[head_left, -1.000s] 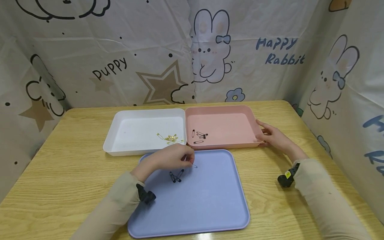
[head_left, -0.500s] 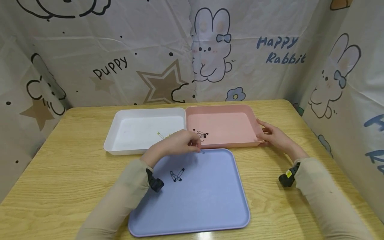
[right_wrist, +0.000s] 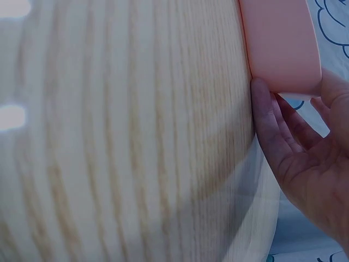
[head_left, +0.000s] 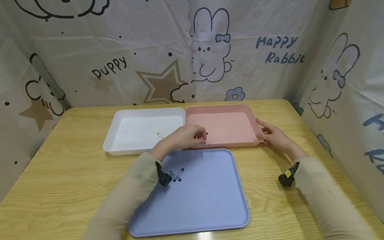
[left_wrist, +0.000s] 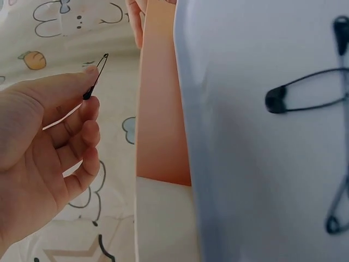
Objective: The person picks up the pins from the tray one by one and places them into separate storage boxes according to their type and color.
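My left hand (head_left: 187, 136) pinches a black safety pin (left_wrist: 97, 78) between thumb and index finger, over the near left corner of the pink tray (head_left: 229, 125). In the left wrist view the pin points up, its black cap lowest. My right hand (head_left: 274, 137) holds the pink tray's right end, with fingers at its outer wall and thumb at the rim. Several black safety pins (head_left: 177, 175) lie on the blue tray (head_left: 210, 200). The left hand mostly hides the pins inside the pink tray.
Against the pink tray's left side stands the white tray (head_left: 135, 130). A gold safety pin (head_left: 160, 135) shows in it, and others are behind the left hand. All three trays rest on a wooden table (head_left: 69, 160), with a printed cloth (head_left: 162, 43) hanging behind.
My left hand has moved away and to the right with the pin, from above the blue tray to the pink tray's near edge. The right hand keeps its place.
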`<state>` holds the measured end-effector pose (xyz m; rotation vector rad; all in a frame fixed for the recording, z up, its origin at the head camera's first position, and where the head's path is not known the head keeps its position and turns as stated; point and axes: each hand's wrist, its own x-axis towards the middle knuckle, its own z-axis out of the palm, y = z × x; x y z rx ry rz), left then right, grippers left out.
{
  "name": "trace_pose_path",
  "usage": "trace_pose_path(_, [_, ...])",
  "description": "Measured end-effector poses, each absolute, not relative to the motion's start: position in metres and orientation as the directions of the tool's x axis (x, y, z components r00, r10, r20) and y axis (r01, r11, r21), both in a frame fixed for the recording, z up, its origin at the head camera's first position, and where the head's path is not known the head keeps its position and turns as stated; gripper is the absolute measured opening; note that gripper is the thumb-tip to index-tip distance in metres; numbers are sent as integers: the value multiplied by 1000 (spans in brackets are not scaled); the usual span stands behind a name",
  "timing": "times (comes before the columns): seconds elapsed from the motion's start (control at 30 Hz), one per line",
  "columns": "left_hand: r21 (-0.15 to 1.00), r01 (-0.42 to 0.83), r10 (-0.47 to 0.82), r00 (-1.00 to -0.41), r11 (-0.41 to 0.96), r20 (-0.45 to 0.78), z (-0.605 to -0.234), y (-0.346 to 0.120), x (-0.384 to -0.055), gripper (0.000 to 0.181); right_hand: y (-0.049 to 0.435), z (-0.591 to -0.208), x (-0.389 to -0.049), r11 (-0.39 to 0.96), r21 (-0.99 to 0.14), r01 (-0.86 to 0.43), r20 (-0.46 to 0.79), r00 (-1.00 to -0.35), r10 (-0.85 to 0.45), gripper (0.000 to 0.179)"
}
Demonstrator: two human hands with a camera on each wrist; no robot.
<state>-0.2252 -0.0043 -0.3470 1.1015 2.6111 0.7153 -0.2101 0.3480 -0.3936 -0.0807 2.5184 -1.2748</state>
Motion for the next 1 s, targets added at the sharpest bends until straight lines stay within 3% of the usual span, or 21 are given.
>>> trace_pose_path(0.27, [550, 525, 655, -753, 650, -55, -356, 9, -245, 14, 348, -393, -210, 598, -795, 105, -264, -947, -184, 69])
trace_pose_path(0.63, [463, 450, 552, -827, 764, -107, -369, 15, -267, 9, 347, -392, -211, 598, -794, 110, -272, -944, -187, 70])
trace_pose_path(1.0, [335, 488, 551, -825, 806, -126, -373, 18, -272, 9, 346, -390, -210, 600, -792, 111, -274, -943, -187, 69])
